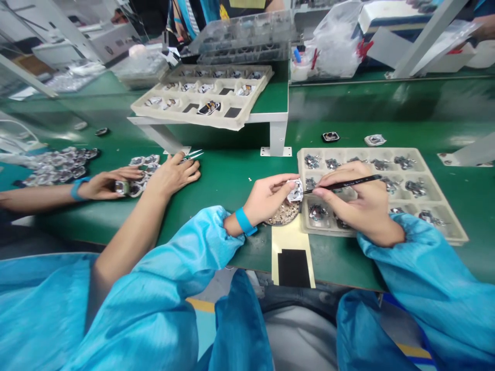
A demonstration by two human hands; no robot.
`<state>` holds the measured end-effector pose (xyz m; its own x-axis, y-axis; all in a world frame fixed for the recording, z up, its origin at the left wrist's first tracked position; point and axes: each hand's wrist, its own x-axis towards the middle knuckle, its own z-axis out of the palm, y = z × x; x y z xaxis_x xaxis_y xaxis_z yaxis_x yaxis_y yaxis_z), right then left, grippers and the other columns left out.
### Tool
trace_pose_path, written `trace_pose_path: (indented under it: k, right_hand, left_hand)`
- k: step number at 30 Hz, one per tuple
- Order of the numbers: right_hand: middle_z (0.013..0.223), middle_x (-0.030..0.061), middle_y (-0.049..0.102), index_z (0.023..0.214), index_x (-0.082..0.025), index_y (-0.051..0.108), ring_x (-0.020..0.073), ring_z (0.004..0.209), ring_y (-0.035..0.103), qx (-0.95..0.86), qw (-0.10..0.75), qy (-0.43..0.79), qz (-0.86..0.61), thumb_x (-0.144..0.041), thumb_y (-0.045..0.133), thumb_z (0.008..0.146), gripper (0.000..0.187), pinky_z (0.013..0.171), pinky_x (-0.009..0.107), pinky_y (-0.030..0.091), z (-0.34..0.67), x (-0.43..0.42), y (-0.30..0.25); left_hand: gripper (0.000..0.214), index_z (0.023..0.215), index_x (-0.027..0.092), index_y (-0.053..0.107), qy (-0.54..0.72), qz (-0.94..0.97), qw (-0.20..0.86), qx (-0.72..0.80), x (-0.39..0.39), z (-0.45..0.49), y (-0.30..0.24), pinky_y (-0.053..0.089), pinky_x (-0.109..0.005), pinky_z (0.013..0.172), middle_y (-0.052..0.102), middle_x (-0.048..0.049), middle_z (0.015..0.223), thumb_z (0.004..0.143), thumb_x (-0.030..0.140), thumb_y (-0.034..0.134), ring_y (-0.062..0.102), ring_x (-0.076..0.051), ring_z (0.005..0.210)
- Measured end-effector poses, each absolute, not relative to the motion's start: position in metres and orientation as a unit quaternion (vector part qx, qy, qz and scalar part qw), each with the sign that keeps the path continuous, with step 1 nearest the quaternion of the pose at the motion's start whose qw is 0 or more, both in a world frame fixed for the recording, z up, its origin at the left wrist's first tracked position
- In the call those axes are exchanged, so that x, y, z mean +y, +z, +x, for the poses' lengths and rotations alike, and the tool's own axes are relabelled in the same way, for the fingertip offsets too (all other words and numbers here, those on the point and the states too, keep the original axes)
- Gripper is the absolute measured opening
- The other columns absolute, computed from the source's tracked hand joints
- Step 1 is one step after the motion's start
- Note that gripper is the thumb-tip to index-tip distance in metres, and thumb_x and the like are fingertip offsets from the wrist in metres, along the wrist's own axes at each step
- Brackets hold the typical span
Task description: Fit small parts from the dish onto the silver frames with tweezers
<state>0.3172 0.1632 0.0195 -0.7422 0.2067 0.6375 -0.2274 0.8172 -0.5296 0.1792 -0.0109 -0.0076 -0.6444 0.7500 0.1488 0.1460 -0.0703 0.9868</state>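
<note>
Left hand pinches small part over round dish of tiny pieces. Right hand grips black tweezers above compartment tray of metal parts. Counter bare left of dish.

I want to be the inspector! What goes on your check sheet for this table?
Surface: green table.
Job's things: small part, black tweezers, dish of bits, parts tray.
Clutter: two loose parts behind the tray; yellow card at the edge.
Grippers: left hand pinches the small part; right hand points the black tweezers at it.
Cables: nothing seen.
Surroundings: co-worker's hands by a parts pile at left; raised tray behind.
</note>
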Motion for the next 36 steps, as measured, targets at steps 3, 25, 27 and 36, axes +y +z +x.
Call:
trace_pose_path:
  k: [3, 25, 27, 36]
  right_hand:
    - [0.092, 0.0039, 0.076, 0.093, -0.029, 0.072, 0.0277, 0.094, 0.069, -0.882, 0.363, 0.301, 0.004, -0.03, 0.078, 0.084, 0.011, 0.093, 0.051, 0.053, 0.316, 0.162, 0.021]
    - [0.073, 0.0017, 0.072, 0.1, -0.026, 0.075, 0.0201, 0.06, 0.063, -0.962, 0.178, 0.166, -0.123, -0.05, 0.069, 0.088, 0.028, 0.059, 0.035, 0.046, 0.325, 0.232, 0.025]
    - [0.067, 0.0007, 0.071, 0.105, -0.027, 0.076, 0.0194, 0.055, 0.06, -0.977, 0.151, 0.103, -0.106, -0.051, 0.074, 0.083, 0.033, 0.055, 0.033, 0.044, 0.326, 0.24, 0.012]
    - [0.092, 0.0056, 0.076, 0.1, -0.026, 0.072, 0.0276, 0.077, 0.069, -0.974, 0.155, 0.121, -0.109, -0.049, 0.08, 0.077, 0.033, 0.069, 0.041, 0.052, 0.323, 0.242, 0.011]
  left_hand:
    - [0.029, 0.114, 0.017, 0.076, 0.632, 0.359, 0.217, 0.652, -0.012, 0.179, -0.004, 0.059, -0.034, 0.093, 0.076, -0.0073, 0.114, 0.092, 0.034, 0.068, 0.072, -0.023, 0.104]
    - [0.044, 0.106, 0.018, 0.051, 0.684, 0.284, 0.319, 0.591, -0.011, 0.17, -0.007, 0.057, -0.022, 0.057, 0.069, -0.0053, 0.099, 0.073, 0.019, 0.081, 0.073, -0.018, 0.076]
    - [0.046, 0.108, 0.019, 0.051, 0.677, 0.278, 0.329, 0.596, -0.012, 0.17, -0.007, 0.057, -0.023, 0.055, 0.068, -0.0047, 0.096, 0.075, 0.024, 0.081, 0.073, -0.018, 0.073]
    - [0.036, 0.09, 0.011, 0.065, 0.659, 0.283, 0.318, 0.62, -0.011, 0.172, -0.002, 0.06, -0.024, 0.063, 0.072, -0.0073, 0.084, 0.073, 0.034, 0.087, 0.071, -0.016, 0.072]
